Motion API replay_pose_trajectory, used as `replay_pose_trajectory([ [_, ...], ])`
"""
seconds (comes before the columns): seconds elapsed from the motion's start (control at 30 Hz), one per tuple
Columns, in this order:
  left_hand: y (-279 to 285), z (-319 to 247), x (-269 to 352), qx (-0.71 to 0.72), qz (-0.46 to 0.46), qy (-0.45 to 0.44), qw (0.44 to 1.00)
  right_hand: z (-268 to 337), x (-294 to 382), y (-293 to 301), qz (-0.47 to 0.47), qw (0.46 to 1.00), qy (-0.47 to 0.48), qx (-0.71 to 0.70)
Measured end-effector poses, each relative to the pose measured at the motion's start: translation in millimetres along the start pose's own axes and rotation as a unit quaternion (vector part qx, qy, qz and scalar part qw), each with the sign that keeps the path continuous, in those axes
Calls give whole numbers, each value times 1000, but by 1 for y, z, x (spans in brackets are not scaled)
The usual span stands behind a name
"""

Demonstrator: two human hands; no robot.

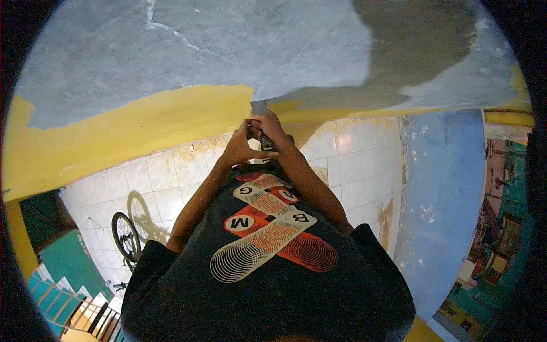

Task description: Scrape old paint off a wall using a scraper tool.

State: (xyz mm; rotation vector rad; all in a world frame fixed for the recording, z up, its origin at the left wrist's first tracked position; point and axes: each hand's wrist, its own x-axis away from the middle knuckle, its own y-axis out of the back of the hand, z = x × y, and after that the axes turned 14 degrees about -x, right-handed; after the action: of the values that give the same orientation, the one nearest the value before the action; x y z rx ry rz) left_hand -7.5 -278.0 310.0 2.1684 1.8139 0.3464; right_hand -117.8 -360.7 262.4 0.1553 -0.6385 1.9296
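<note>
My right hand (270, 126) is closed around a putty knife, whose flat grey blade (258, 107) points up at the wall. The dark end of its handle (266, 143) shows below my fingers. Beside it, my left hand (240, 145) is curved in a C shape. Its fingertips are by the right hand's fingers and its thumb reaches across under the handle end. Whether the left hand grips anything is hidden. The blade tip meets the edge where a grey coating (205, 55) borders yellow paint (141, 124) on the wall.
A darker grey patch (410, 47) covers the wall's upper right. White floor tiles (359, 158) lie below. A bicycle wheel (126, 237) stands at the left, near a railing (55, 299). To the right is a blue surface (444, 192) with chipped paint, with cluttered objects (498, 252) beyond.
</note>
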Motion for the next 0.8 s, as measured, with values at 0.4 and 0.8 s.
replay_pose_trajectory([
  [0.4, -3, 9, -1, 50, -30, -18, 998, 7, 1, -8, -13, 998, -20, -52],
  [0.8, -6, 15, -6, 92, 19, 27, 995, -1, -5, -1, -81, 994, -60, 33],
])
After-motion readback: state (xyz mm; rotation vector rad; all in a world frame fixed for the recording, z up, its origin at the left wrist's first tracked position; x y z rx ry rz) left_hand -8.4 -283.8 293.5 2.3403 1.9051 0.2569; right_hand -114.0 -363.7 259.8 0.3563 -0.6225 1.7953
